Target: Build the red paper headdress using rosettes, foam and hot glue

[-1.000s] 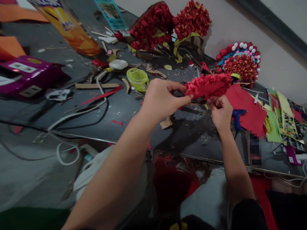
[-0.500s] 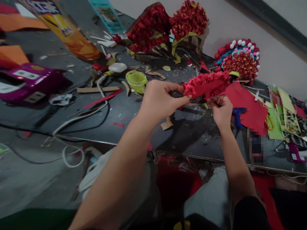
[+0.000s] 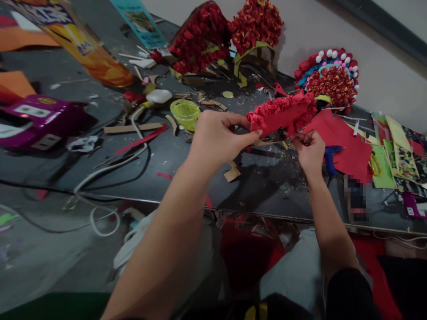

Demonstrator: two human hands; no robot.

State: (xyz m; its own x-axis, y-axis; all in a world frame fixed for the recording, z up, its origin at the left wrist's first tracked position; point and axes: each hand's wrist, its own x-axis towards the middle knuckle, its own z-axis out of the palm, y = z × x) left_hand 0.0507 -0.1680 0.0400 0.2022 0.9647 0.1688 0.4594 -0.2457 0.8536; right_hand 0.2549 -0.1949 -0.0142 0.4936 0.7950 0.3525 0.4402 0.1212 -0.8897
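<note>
A red piece with a ruffled paper edge (image 3: 283, 116) hangs above the dark table, its plain red side towards me. My left hand (image 3: 222, 133) pinches its left end between thumb and fingers. At its lower right edge, my right hand (image 3: 309, 149) has its fingertips pressed together on the red piece. A flat red sheet (image 3: 348, 146) lies on the table to the right of my right hand, with a blue glue gun (image 3: 332, 159) on its left part. Beside my left hand stands a yellow-green tub (image 3: 184, 113).
Red ruffled pieces (image 3: 202, 40) and a rounded piece with white balls (image 3: 332, 82) stand along the wall. A drink bottle (image 3: 90, 53), a purple power strip (image 3: 43, 120) and a white cable (image 3: 111, 162) lie left. Scraps litter the table (image 3: 187, 189).
The view has shifted slightly. Both hands keep hold of the red piece, which has turned a little; the right fingertips have moved slightly at its lower edge.
</note>
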